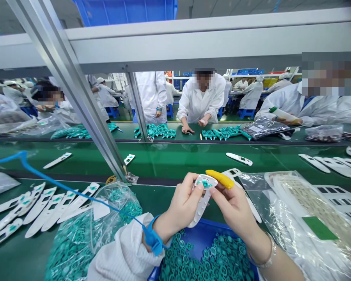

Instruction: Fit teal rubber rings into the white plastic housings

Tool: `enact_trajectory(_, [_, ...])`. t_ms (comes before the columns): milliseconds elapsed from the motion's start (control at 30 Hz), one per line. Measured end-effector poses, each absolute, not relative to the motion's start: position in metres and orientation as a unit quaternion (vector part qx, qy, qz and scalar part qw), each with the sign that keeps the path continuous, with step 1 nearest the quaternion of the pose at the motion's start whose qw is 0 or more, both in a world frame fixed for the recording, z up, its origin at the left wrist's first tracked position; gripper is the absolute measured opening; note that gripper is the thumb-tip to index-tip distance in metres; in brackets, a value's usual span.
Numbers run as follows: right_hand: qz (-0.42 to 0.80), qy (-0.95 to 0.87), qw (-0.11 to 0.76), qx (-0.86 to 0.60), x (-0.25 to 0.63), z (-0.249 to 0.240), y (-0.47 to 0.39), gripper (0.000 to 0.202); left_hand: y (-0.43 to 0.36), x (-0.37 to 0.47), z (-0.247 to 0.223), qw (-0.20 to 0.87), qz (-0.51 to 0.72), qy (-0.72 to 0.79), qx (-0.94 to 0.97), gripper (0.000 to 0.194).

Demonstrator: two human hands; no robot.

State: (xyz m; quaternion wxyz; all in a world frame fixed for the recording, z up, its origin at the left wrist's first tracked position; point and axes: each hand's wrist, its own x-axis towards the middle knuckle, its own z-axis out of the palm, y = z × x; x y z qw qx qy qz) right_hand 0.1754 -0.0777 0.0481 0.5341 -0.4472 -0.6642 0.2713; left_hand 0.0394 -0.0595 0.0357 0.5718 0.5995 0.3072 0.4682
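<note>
My left hand (179, 203) grips a white plastic shell (199, 210), its thumb on the face near the wide end. A small teal part (205, 183) sits in that wide end. My right hand (235, 205) pinches the shell's right edge with thumb and fingers; a yellow cover (220, 178) is on one finger. Below both hands stands a blue bin (195, 230) holding many teal rings (222, 259). On the left lie several white shells (51, 214) with teal parts in them. A blue wrist strap (155, 238) with a coiled cord is around my left wrist.
A clear bag of teal parts (73, 242) lies left of the bin. Bagged white parts (307, 218) are at the right. A green conveyor (169, 158) carries spaced white shells. A metal post (84, 101) rises at the left. Across the line, people in white coats work.
</note>
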Motion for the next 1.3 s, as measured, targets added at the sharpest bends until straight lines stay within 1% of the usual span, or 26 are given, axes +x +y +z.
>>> enact_trajectory(100, [0.202, -0.688, 0.535, -0.447, 0.176, 0.045, -0.078, 0.036, -0.060, 0.039, 0.036, 0.562, 0.470, 0.313, 0.605, 0.028])
enact_trajectory(200, [0.025, -0.717, 0.539, -0.441, 0.176, 0.047, -0.078, 0.036, -0.060, 0.038, 0.038, 0.517, 0.483, 0.323, 0.628, 0.025])
enact_trajectory(267, [-0.083, -0.740, 0.511, -0.429, 0.177, 0.050, -0.077, 0.030, -0.060, 0.037, 0.040, 0.478, 0.486, 0.330, 0.653, 0.024])
enact_trajectory(333, [-0.135, -0.764, 0.467, -0.424, 0.179, 0.054, -0.075, 0.026, -0.061, 0.036, 0.043, 0.457, 0.476, 0.326, 0.677, 0.024])
enact_trajectory(433, [-0.152, -0.784, 0.423, -0.429, 0.183, 0.059, -0.072, 0.023, -0.060, 0.035, 0.045, 0.446, 0.459, 0.312, 0.702, 0.029])
enact_trajectory(533, [-0.153, -0.787, 0.429, -0.418, 0.185, 0.062, -0.070, 0.024, -0.060, 0.035, 0.047, 0.463, 0.453, 0.286, 0.706, 0.035])
enact_trajectory(567, [-0.152, -0.786, 0.437, -0.411, 0.185, 0.062, -0.070, 0.025, -0.060, 0.035, 0.048, 0.490, 0.452, 0.271, 0.694, 0.037])
enact_trajectory(700, [-0.132, -0.776, 0.472, -0.397, 0.185, 0.061, -0.072, 0.028, -0.061, 0.036, 0.048, 0.656, 0.415, 0.217, 0.592, 0.041])
enact_trajectory(800, [-0.130, -0.777, 0.487, -0.376, 0.187, 0.063, -0.073, 0.028, -0.059, 0.036, 0.045, 0.719, 0.395, 0.207, 0.533, 0.041])
enact_trajectory(867, [-0.127, -0.787, 0.485, -0.359, 0.190, 0.065, -0.073, 0.030, -0.057, 0.035, 0.042, 0.733, 0.389, 0.199, 0.522, 0.040])
enact_trajectory(967, [-0.110, -0.795, 0.468, -0.369, 0.194, 0.066, -0.073, 0.032, -0.056, 0.035, 0.041, 0.732, 0.386, 0.196, 0.526, 0.043])
enact_trajectory(1100, [-0.103, -0.795, 0.448, -0.397, 0.195, 0.065, -0.072, 0.020, -0.057, 0.038, 0.042, 0.717, 0.389, 0.218, 0.536, 0.050])
enact_trajectory(1167, [-0.114, -0.796, 0.441, -0.399, 0.194, 0.063, -0.072, 0.017, -0.057, 0.040, 0.042, 0.713, 0.396, 0.217, 0.537, 0.051])
enact_trajectory(1300, [-0.172, -0.808, 0.425, -0.371, 0.192, 0.060, -0.072, 0.021, -0.056, 0.042, 0.040, 0.705, 0.416, 0.217, 0.532, 0.047])
